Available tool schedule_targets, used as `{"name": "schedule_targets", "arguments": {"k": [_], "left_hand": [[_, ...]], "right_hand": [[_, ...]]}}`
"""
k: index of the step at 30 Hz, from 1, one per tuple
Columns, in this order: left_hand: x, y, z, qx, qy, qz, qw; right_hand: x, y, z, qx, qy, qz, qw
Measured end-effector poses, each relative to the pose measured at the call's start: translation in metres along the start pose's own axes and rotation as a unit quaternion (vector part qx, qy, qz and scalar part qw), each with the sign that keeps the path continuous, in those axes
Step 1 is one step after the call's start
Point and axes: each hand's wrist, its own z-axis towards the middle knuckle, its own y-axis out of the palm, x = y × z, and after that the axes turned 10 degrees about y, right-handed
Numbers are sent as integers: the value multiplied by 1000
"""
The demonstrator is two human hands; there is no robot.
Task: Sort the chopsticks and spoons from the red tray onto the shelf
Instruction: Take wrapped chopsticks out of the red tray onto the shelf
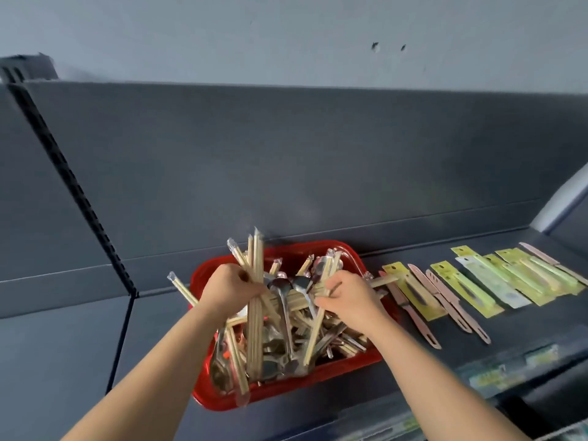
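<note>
A red tray (288, 394) sits on the dark grey shelf (165, 338), heaped with wrapped bamboo chopsticks (318, 326) and metal spoons (284, 308). My left hand (230, 286) grips a bundle of wrapped chopsticks (254, 259) that stands nearly upright over the tray's left half. Over the right side of the pile, my right hand (348, 300) pinches a chopstick pair among the spoons. Both forearms reach in from below.
To the right of the tray, peelers on yellow-green cards (464, 284) and pinkish knives (442, 300) lie in a row on the shelf. A dark back panel rises behind. A slotted black upright (82, 198) divides the shelf at the left. Price labels line the front edge.
</note>
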Motion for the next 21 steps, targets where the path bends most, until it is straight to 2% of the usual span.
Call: {"name": "schedule_targets", "arguments": {"k": [5,9,13,17,21], "left_hand": [[6,2,-7,37,-26,-89,995],[10,-7,-12,86,-48,-160,982],[17,-13,-15,94,-18,-253,963],[18,0,-17,51,-24,-184,981],[24,24,-18,-7,-19,-125,992]], "right_hand": [[6,-4,15,-12,-37,61,997],[8,-17,26,22,-47,121,991],[10,-36,36,-46,-65,157,984],[16,-51,42,-29,-88,68,993],[36,-62,46,9,-60,-42,997]]}}
